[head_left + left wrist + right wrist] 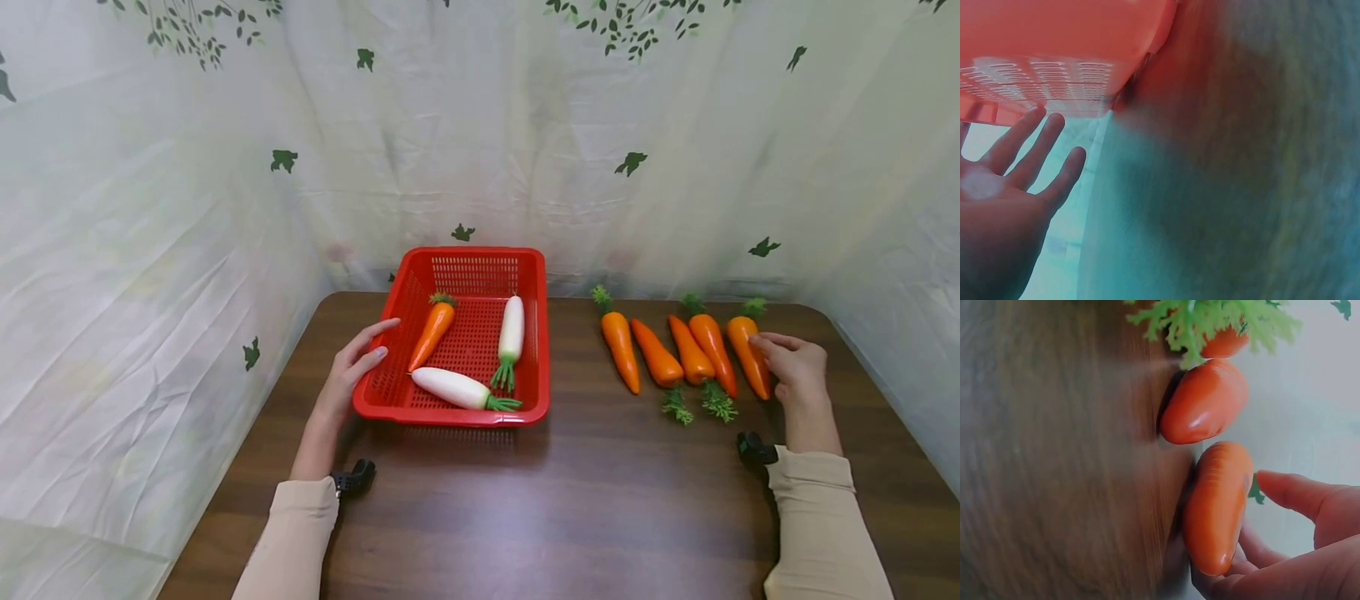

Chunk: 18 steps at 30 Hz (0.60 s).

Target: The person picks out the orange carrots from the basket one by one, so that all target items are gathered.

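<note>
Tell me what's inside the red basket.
The red basket holds a carrot, a white radish near the front and another at right; its floor beneath them is covered.

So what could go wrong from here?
The right hand could nudge the neighboring carrot, which lies close beside the rightmost carrot it touches. That carrot is rounded and glossy, so it might roll or slip from a loose grip. The left hand is at the rim of the red basket, so a stray push might shift it.

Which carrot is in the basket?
The lone carrot on the left inside the red basket, leafy end farthest away; the other five carrots lie on the table.
</note>
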### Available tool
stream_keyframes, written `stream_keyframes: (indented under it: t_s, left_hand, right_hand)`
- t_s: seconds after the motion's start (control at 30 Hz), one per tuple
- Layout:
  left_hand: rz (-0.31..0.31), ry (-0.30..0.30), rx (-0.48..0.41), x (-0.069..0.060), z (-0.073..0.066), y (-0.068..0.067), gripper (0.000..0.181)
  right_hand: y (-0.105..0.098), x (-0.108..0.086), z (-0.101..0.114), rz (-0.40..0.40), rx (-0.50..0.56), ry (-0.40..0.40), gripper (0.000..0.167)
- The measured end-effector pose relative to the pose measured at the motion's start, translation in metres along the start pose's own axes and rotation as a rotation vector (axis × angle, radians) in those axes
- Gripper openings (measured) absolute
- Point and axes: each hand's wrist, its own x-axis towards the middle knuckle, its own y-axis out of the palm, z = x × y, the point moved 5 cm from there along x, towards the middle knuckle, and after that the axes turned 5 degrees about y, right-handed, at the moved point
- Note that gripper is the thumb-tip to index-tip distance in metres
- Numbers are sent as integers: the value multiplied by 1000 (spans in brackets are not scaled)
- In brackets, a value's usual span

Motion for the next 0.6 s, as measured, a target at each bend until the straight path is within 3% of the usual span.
stream_keyframes:
  t_s: [0.3,0.6]
  left_hand:
    - [1,6,19,0,1,-1,52]
    - [0,-5,5,1,-1,-1,51]
  right_hand:
    - [-2,0,1,-41,33,14,9]
    - [-5,-8,15,-77,281,-21,13]
